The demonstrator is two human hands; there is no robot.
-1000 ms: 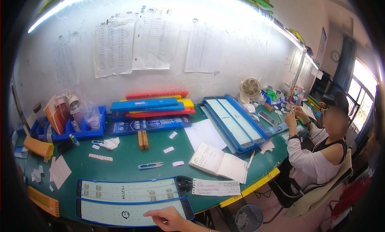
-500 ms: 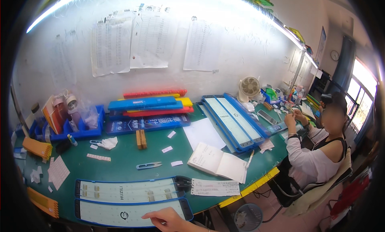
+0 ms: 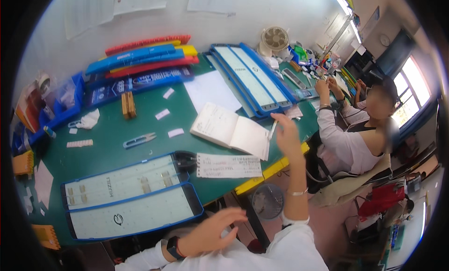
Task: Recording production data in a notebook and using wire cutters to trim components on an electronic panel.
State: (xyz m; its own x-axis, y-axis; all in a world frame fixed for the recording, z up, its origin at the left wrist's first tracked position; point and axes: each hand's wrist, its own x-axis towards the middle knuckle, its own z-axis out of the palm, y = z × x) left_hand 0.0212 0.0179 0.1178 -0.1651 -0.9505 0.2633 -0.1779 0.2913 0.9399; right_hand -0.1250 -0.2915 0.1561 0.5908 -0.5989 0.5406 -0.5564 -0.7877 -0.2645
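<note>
My right hand (image 3: 286,134), with a bracelet at the wrist, reaches over the right edge of an open notebook (image 3: 224,128). Its fingers are slightly blurred and extended beside a slim white pen (image 3: 272,130), which lies along that edge; no grip on it shows. Nearer to me, my left hand (image 3: 213,230) wears a dark watch. It hovers in front of the table edge, fingers apart and holding nothing. To its left lies a pale two-panel board (image 3: 135,218) with blue rims and small clear pieces on the far panel. A handwritten paper strip (image 3: 229,166) lies between board and notebook.
Thread snips (image 3: 139,140), a wooden block (image 3: 127,106) and white slips sit mid-table. Behind them are stacked coloured cases (image 3: 140,60) and a blue bin (image 3: 61,100). More blue-rimmed boards (image 3: 250,74) lie farther right. A co-worker (image 3: 355,140) sits at the right, near a wire wastebasket (image 3: 268,201).
My right hand has moved from the near board to the pen by the notebook. My left hand has come into view. The view has tilted downward and shifted right.
</note>
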